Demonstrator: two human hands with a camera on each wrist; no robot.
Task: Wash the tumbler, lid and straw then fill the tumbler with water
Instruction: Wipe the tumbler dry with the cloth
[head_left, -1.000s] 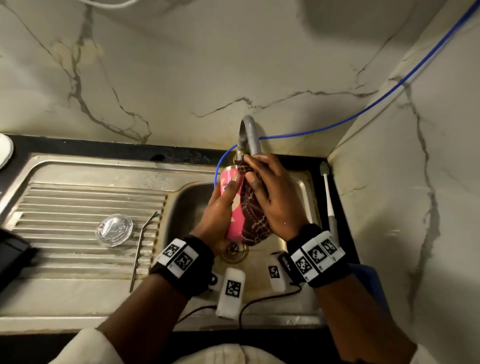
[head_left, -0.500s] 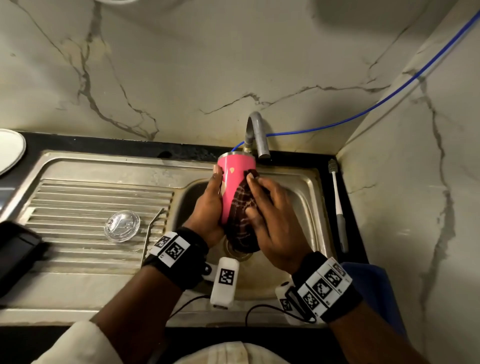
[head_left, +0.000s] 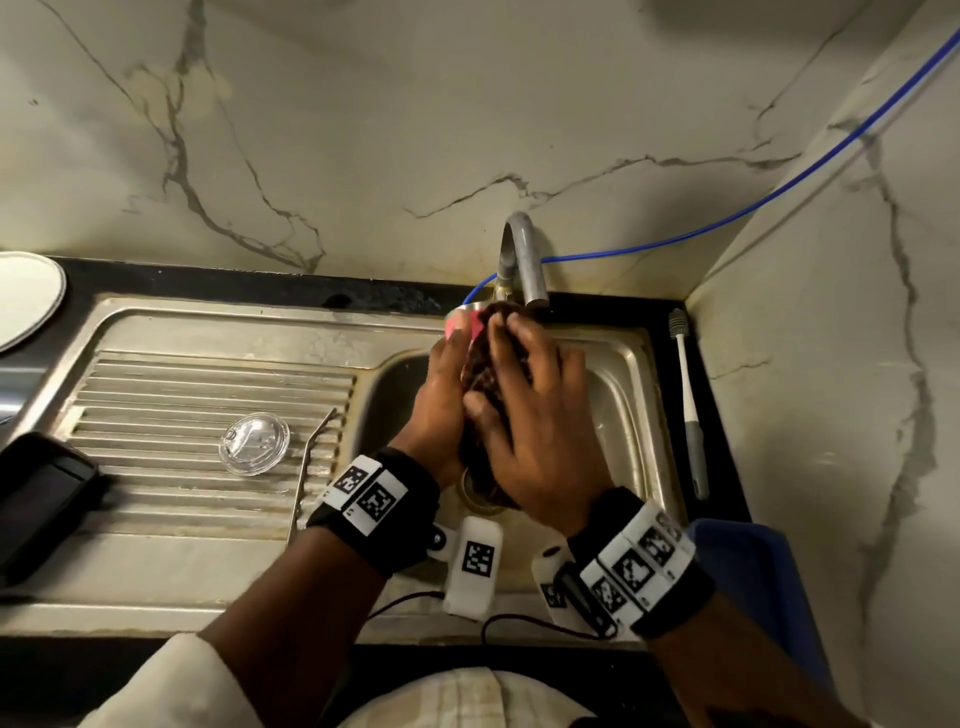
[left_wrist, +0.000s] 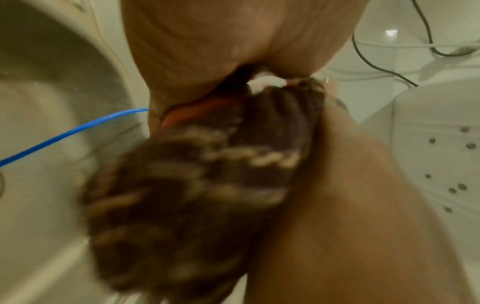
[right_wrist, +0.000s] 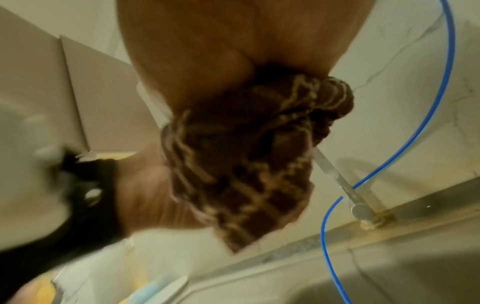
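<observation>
Tumbler (head_left: 464, 323) held over the sink (head_left: 631, 387) basin, just under the tap (head_left: 522, 260) spout. Long axis runs from rim near the tap down toward the drain, tilted away from the person; only the pink rim end shows, the rest hidden by hands and cloth. Left hand (head_left: 439, 405) on the tumbler's left side, fingers curled round the body, gripping it. Right hand (head_left: 535, 415) on the right side, fingers wrapped over a dark checked cloth (head_left: 485, 376) and pressing it onto the tumbler wall. Wrist views are blurred; the cloth (left_wrist: 197, 185) fills both of them, with a sliver of pink under the left palm.

Judgement: scrubbing the outside, strokes along the long axis; the right hand works, the left only steadies.

Lid (head_left: 254, 443) lies flat on the drainboard left of the sink basin, well apart from both hands, nearer the left. Straw (head_left: 310, 470) lies between lid and basin, long axis roughly toward the tap. Both unwashed as yet, probably. Brush (head_left: 688, 400) on the tabletop right of the sink.
</observation>
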